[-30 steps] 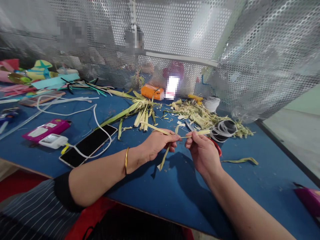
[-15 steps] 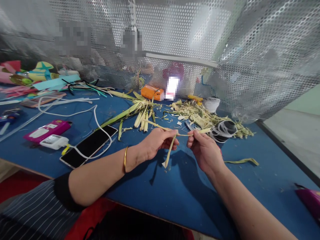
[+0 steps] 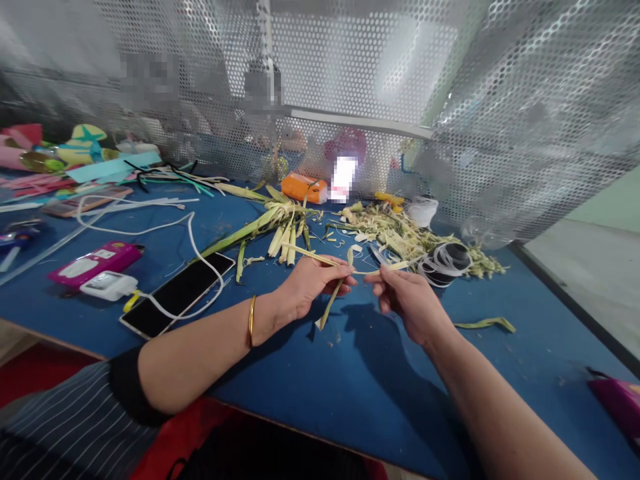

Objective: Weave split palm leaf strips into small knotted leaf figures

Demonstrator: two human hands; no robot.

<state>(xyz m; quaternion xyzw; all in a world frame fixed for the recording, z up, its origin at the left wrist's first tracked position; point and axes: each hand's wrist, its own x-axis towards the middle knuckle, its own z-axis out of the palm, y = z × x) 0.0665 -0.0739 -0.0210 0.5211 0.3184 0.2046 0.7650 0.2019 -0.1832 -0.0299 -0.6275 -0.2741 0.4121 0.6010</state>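
In the middle of the head view, my left hand (image 3: 325,277) pinches dried pale-green leaf strips between thumb and fingers. One leaf strip (image 3: 329,308) dangles below the fingertips with a cut end, and a short tip rises above them. Another length extends left past the wrist. My right hand (image 3: 407,297) is to the right, its thumb and forefinger closed on a leaf strip (image 3: 367,273) that spans the small gap between the hands. Its other fingers are curled loosely. Both hands are held over the blue table (image 3: 300,387).
Behind the hands lie a bundle of leaf stalks (image 3: 283,227) and a heap of leaf scraps (image 3: 390,230). A black spool of white cord (image 3: 447,263) stands beyond my right hand. A phone (image 3: 180,293) with a white cable lies left. A perforated screen (image 3: 350,73) rises behind.
A short leaf tip now stands up above my left fingertips, and the dangling strip has swung slightly left. My right hand has shifted a little left and its lower fingers have loosened.
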